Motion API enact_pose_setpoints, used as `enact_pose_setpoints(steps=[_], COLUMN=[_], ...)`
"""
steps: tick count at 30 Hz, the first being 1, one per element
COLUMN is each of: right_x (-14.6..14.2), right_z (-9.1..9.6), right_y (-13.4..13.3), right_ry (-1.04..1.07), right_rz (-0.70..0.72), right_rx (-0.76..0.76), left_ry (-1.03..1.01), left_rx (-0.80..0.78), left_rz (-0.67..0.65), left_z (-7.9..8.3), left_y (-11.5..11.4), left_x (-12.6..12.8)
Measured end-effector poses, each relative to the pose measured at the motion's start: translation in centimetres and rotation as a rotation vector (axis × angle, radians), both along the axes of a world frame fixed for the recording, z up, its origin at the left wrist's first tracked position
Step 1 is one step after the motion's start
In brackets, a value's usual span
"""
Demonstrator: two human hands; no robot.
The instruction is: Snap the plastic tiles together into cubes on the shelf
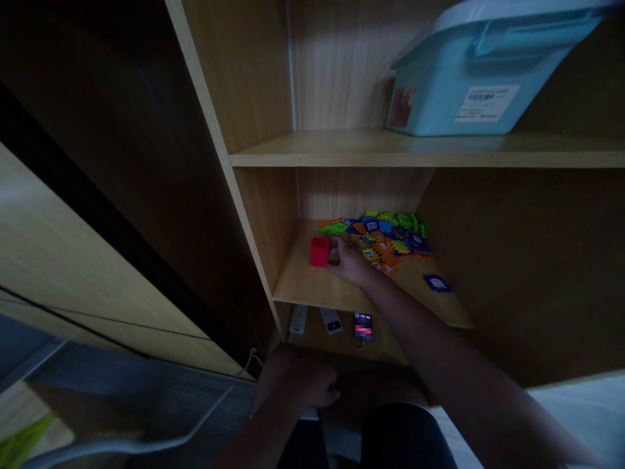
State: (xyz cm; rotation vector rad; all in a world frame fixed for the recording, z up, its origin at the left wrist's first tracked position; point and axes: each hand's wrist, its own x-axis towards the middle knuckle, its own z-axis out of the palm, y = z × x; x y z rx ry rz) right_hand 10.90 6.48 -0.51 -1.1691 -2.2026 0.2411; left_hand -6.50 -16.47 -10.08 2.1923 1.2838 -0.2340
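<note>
My right hand (347, 262) reaches into a low wooden shelf (312, 286) and its fingers close on a red block structure (319, 251) standing at the shelf's left side. Just behind and to the right lies a pile of colourful interlocking plastic pieces (385, 236). One dark blue piece (437, 283) lies apart on the right of the shelf. My left hand (303, 381) rests low, near my knee, with its fingers curled; nothing shows in it.
A light blue lidded storage bin (469, 71) sits on the upper shelf (420, 153). Below the low shelf lie a phone with a lit screen (364, 326), a white power strip (297, 319) and a white charger (332, 320). A white cable (195, 426) trails across the floor. A wooden door panel (73, 260) stands open at left.
</note>
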Motion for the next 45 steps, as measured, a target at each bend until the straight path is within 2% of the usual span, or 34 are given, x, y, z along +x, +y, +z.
enact_pose_setpoints(steps=[7,12,16,20,26,28,34,37,42,45], right_x=[-4.1,-6.2,-7.2,-7.6,-7.8,-7.9,-8.1,-7.9,-7.4,-7.5], right_z=[-0.6,-0.8,-1.0,-1.3,-1.5,-1.4,-1.2,-1.3,-1.9,-2.0], right_y=[2.1,2.7,3.1,3.3,3.3,3.2,3.0,3.0,1.9,0.3], right_ry=[0.051,0.060,0.085,0.106,0.128,0.127,0.126,0.127,0.029,-0.081], right_rz=[0.025,0.066,0.079,0.083,0.102,0.105,0.117,0.128,0.090,0.034], right_rx=[-0.002,0.014,0.026,0.010,-0.007,-0.016,-0.016,-0.017,0.043,0.067], left_ry=[0.062,0.049,0.086,0.079,0.056,0.063,0.055,0.069,0.056,0.054], left_rx=[0.075,0.027,-0.008,-0.004,-0.053,-0.053,-0.018,-0.048,-0.013,-0.017], left_rz=[0.059,0.000,-0.022,0.001,0.017,0.017,0.025,0.039,0.031,0.024], left_z=[0.4,-0.2,1.3,2.8,1.5,1.6,4.0,4.6,4.5,3.6], left_y=[-0.7,-0.1,0.1,0.1,0.2,0.2,0.0,0.1,0.1,0.1], left_x=[-0.6,-0.1,0.2,0.0,0.0,0.1,0.1,0.1,0.0,0.0])
